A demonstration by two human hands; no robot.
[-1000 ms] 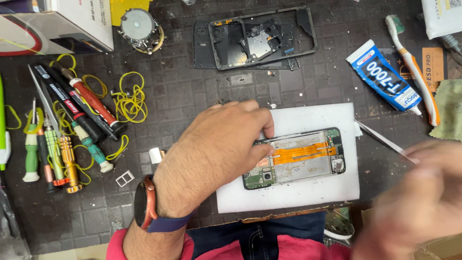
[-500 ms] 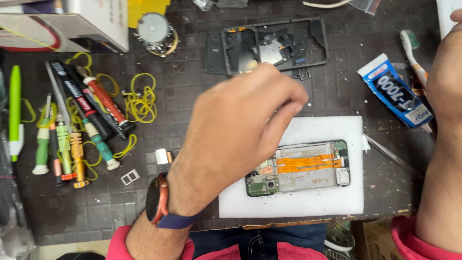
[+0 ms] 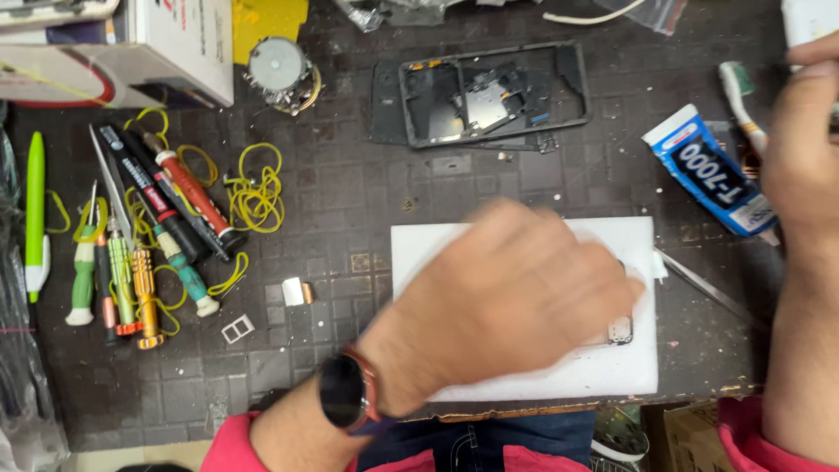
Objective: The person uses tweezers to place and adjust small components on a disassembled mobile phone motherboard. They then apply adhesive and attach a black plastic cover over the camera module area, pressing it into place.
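1. Phone [image 3: 620,329] lies on our white pad [image 3: 559,371] near the table's front edge; only one dark corner of it shows past the fingers, the rest is hidden.
2. Our left hand [image 3: 511,297] is spread flat over the phone and the pad, blurred, fingers together and slightly curled; we cannot tell whether they pinch anything. A dark watch [image 3: 345,391] sits on that wrist above a pink sleeve.
3. Just beside the pad's right edge lie thin metal tweezers [image 3: 703,284], pointing toward the pad.
4. To the pad's left sit a small white-and-copper part [image 3: 294,292] and a little metal tray frame [image 3: 237,329].
5. Farther left is our row of screwdrivers [image 3: 131,280], tangled with yellow rubber bands [image 3: 258,188], and a green pen [image 3: 35,214] at the edge.
6. Our right hand [image 3: 800,140] is raised at the right edge, near a blue glue tube [image 3: 710,170] and a toothbrush [image 3: 741,100]; its fingers run out of view, so we cannot tell their grip.
7. Farthest back rest a black phone frame [image 3: 489,92], a round metal part [image 3: 278,68] and a white box [image 3: 162,44].
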